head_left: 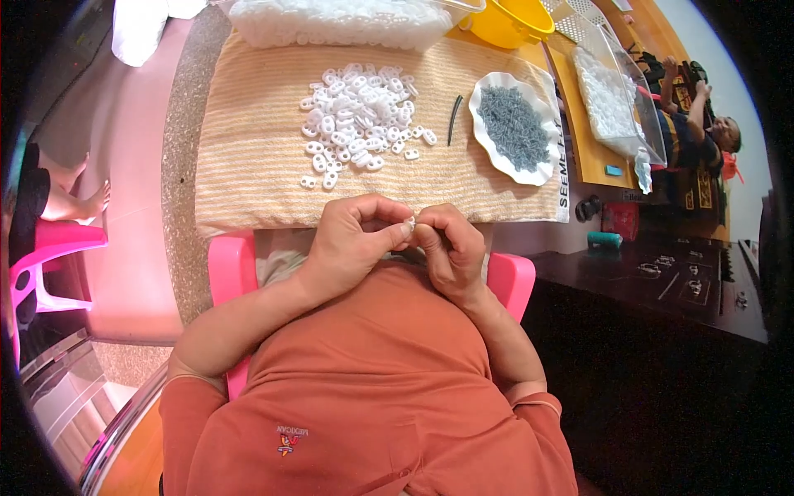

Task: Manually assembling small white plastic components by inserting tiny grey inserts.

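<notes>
Striped cloth [248,165] covers the counter, keeping the far white clip pile [357,112] from rolling; grey pins sit in a white dish [542,169] at right. Near edge: left hand [351,240] and right hand [451,244] pinch one small white piece [410,222] between fingertips.

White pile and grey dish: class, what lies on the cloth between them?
In the head view, a short dark stick lies on the striped cloth, between the pile of white pieces and the dish of grey bits.
</notes>
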`<state>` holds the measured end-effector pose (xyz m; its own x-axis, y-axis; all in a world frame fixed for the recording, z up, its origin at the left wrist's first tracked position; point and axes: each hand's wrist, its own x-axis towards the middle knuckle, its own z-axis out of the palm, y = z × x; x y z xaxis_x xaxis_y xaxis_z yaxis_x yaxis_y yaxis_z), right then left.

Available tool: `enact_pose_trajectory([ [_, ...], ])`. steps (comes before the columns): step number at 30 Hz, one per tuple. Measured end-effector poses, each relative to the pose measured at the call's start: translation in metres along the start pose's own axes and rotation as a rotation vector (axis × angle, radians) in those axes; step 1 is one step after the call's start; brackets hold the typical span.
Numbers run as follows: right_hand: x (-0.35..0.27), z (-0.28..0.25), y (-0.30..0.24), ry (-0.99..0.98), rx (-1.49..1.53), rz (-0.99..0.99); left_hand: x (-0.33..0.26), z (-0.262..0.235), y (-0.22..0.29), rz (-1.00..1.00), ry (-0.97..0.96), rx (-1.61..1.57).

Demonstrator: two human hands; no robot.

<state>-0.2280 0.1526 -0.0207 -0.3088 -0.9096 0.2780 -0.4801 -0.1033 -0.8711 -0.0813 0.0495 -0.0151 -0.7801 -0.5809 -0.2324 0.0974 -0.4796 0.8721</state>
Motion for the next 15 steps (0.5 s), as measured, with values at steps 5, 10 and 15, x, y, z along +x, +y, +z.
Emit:
enact_pose_trajectory([
  [5,0.0020,0.0018,-0.0035,0.035,-0.078,-0.116,-0.0010,0.0004,-0.0018,0.016,0.010,0.024],
  [10,0.0011,0.0000,-0.0006,0.004,-0.097,-0.155,-0.0039,0.0039,-0.0023,0.059,0.043,0.066],
  [15,-0.0005,0.0004,-0.0024,-0.037,0.033,0.015,-0.0047,0.0050,0.0005,0.076,0.040,0.110],
])
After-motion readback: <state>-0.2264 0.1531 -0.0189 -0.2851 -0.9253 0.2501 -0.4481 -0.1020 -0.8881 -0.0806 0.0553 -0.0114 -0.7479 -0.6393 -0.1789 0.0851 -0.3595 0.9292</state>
